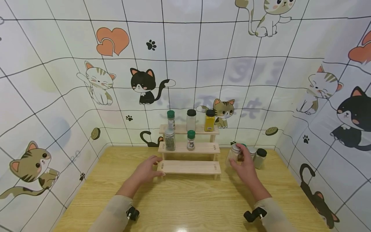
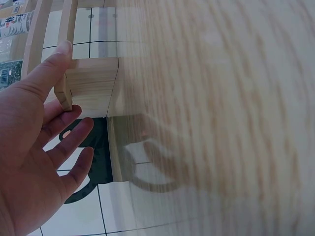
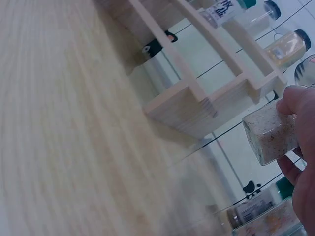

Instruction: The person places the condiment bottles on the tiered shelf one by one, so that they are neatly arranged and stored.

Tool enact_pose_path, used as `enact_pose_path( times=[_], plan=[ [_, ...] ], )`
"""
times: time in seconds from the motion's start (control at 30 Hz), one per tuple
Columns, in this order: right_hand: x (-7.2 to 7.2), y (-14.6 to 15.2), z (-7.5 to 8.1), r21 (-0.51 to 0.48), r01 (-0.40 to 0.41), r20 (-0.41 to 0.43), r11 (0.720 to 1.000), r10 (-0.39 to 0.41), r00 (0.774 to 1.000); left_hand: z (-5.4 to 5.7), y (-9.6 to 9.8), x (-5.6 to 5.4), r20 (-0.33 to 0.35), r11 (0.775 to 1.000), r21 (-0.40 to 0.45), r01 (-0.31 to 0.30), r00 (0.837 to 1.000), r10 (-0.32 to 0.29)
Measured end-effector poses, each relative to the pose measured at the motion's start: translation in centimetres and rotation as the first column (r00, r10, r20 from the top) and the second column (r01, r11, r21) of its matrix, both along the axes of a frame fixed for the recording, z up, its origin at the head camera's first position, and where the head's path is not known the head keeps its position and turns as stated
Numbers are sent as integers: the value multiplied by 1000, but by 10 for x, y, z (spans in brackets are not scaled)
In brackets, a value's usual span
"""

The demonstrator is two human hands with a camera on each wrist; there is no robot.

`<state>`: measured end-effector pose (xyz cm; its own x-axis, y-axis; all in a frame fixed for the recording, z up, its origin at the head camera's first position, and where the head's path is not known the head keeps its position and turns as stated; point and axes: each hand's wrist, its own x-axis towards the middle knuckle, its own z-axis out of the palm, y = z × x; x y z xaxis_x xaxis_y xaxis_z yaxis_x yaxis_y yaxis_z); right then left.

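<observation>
A three-step wooden spice rack (image 1: 188, 167) stands against the back wall. My left hand (image 1: 146, 170) pinches the left end of its lowest step, thumb on one face of the board (image 2: 63, 93) and a fingertip at the other. The other fingers are spread loosely. To the right of the rack, my right hand (image 1: 246, 166) grips a spice jar (image 3: 270, 132) with a silver lid and pale, speckled contents. In the right wrist view, the jar hangs tilted in the grasp, its base showing. The lowest step carries no jars.
On the middle step stand a silver-lidded jar of dried herbs (image 1: 170, 141) and a green-capped shaker (image 1: 190, 141). The top step holds a green-capped bottle (image 1: 171, 120), a black-lidded clear jar (image 1: 191, 120) and a yellow jar (image 1: 209, 122). Several jars, including a black-lidded one (image 1: 260, 159), cluster behind my right hand.
</observation>
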<state>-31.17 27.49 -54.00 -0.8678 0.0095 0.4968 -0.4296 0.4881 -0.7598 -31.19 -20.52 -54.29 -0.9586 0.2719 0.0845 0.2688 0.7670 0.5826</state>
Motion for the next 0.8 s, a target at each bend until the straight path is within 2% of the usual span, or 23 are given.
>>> enact_pose_path(
  times=[0.27, 0.43, 0.8],
  plan=[
    [-5, -4, 29, 14, -55, -36, 998, 55, 998, 0, -1, -1, -14, 1000, -14, 11, 1000, -11],
    [-7, -8, 46, 39, -82, -26, 996, 83, 996, 1, 0, 0, -10, 1000, -6, 6, 1000, -6],
    [-25, -20, 70, 44, -192, -9, 980, 193, 981, 4, 1, 3, 1, 1000, 10, 2, 1000, -2]
  ],
)
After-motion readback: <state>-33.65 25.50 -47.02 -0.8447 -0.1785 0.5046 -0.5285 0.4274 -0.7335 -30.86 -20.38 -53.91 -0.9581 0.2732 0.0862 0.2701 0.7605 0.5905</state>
